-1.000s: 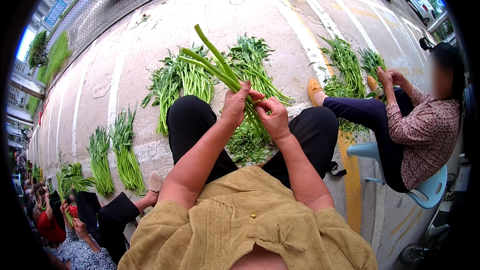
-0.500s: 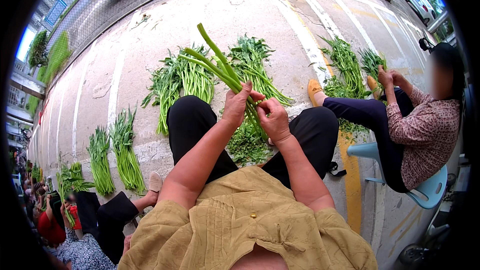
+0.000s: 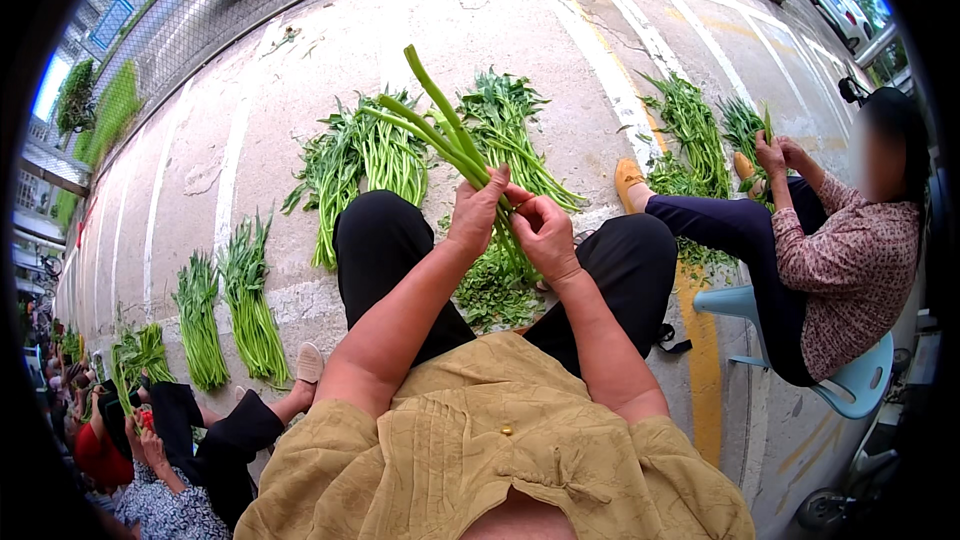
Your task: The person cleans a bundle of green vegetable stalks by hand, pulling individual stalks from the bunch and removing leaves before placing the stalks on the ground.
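Note:
A few thick green stalks of water spinach [image 3: 449, 143] slant up between my knees, cut ends pointing away and up. My left hand [image 3: 476, 212] is closed round their middle. Just right of it, my right hand [image 3: 547, 238] pinches at the lower, leafy part of the same stalks; exactly what lies between its fingertips is hidden. Below both hands, a heap of loose leaves [image 3: 492, 292] covers the ground between my legs. Beyond my knees lie bundles of water spinach, one bundle [image 3: 395, 162] on the left and another bundle [image 3: 512, 130] on the right.
Two more bundles [image 3: 250, 305] lie at the left, near a seated person's shoe [image 3: 310, 362]. On the right, a person [image 3: 850, 250] on a blue plastic stool [image 3: 868, 380] holds greens, with a long bundle [image 3: 690, 130] by their feet. A wire fence and parked cars stand beyond.
The stalks in my left hand have tilted slightly to the right. My right hand has shifted very slightly. At the lower left, a seated person's hands have come into view.

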The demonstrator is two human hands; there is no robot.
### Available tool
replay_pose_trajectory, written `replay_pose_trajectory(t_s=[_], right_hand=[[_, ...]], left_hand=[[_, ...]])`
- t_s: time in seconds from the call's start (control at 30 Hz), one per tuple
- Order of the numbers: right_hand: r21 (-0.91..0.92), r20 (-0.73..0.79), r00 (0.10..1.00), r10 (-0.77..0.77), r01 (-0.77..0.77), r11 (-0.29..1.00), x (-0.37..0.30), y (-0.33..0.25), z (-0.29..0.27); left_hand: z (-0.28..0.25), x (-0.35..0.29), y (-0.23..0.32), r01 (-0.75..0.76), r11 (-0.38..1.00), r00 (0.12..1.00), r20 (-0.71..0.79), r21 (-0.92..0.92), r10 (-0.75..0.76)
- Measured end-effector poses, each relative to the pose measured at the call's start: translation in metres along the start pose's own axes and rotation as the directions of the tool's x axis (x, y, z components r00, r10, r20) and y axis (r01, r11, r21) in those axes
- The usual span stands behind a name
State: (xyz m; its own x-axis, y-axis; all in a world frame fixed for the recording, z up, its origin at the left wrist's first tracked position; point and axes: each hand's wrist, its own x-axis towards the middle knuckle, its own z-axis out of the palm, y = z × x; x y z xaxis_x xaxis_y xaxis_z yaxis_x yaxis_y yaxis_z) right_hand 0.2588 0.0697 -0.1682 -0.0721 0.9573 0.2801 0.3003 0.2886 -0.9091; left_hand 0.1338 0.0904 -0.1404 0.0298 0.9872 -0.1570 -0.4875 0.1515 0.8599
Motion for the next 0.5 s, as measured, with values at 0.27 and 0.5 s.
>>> replay_pose_trajectory(t_s=[0.27, 0.5], right_hand=[[-0.135, -0.032, 0.999, -0.044, 0.039, 0.990, 0.002, -0.025, -0.005], [-0.115, -0.196, 0.943, 0.271, -0.296, 0.948, 0.005, 0.025, -0.011]], left_hand=[[0.002, -0.003, -0.009, -0.025, 0.999, 0.999, -0.027, 0.045, 0.026], [0.007, -0.004, 0.004, -0.158, 0.986, 0.987, -0.004, 0.051, 0.159]])
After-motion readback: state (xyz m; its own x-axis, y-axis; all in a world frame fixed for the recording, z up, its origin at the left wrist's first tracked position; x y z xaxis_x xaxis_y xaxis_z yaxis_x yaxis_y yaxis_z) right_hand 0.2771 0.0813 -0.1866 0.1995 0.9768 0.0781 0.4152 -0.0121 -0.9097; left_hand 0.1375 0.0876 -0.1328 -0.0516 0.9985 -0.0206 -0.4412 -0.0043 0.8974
